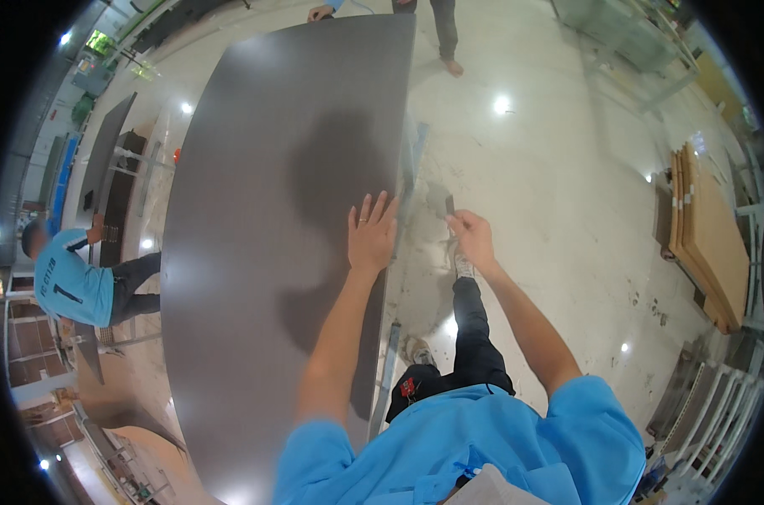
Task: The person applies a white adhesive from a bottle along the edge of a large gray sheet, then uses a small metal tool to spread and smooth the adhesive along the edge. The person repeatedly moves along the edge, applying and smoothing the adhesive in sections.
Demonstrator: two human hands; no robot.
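A large, smooth grey-brown panel (247,168) lies flat in front of me and to my left, taking up much of the view. My left hand (372,236) rests on it near its right edge, fingers spread, with a ring on one finger. Beyond that edge, over the floor, my right hand (474,240) is closed in a pinch. A small, dark, narrow tool (450,204) sticks up from its fingers; its kind is too small to make out. The tool appears apart from the panel.
At the left, a co-worker in a blue shirt (75,282) stands by another dark panel (104,160). Another person's hand (320,13) is at the panel's far end. Stacked brown boards (706,244) lean at the right, with a pale metal rack (710,408) lower down.
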